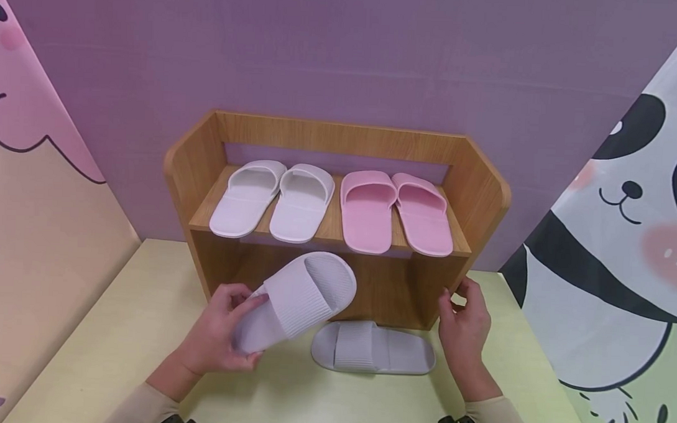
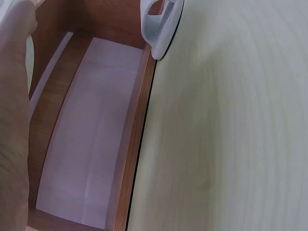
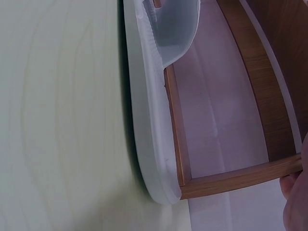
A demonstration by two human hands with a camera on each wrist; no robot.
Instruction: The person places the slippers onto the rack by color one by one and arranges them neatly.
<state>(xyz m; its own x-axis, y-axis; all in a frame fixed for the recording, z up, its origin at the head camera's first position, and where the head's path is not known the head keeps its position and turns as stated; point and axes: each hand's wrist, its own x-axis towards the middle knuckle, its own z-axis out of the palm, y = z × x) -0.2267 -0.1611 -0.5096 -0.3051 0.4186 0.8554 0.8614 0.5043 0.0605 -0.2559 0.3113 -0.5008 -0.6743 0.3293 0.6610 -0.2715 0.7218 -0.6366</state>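
Head view: left hand (image 1: pixel 219 332), fingers and thumb curled round the heel end of a pale lilac ribbed foam slipper (image 1: pixel 299 297), held tilted above the pale yellow-green bench (image 1: pixel 115 347), toe toward the open lower compartment of the small wooden two-tier shoe rack (image 1: pixel 485 192). Matching grey-lilac ribbed slipper (image 1: pixel 372 354) flat on the bench, just in front of the rack, between both hands. Right hand (image 1: pixel 464 331) at the rack's lower right front edge, fingers curled round the side panel. On the upper shelf: pair of white smooth slippers (image 1: pixel 272 200) at left, pair of pink smooth slippers (image 1: pixel 397 210) at right, side by side.

Left wrist view: hand a blur along the left margin (image 2: pixel 12 120); grip not discernible here. Rack interior (image 2: pixel 134 144) and lying slipper's end (image 2: pixel 161 24) at the bench edge.

Right wrist view: lying slipper's sole rim (image 3: pixel 149 120) touching the rack's base frame (image 3: pixel 175 134); fingertips (image 3: pixel 293 202) against the frame's corner.
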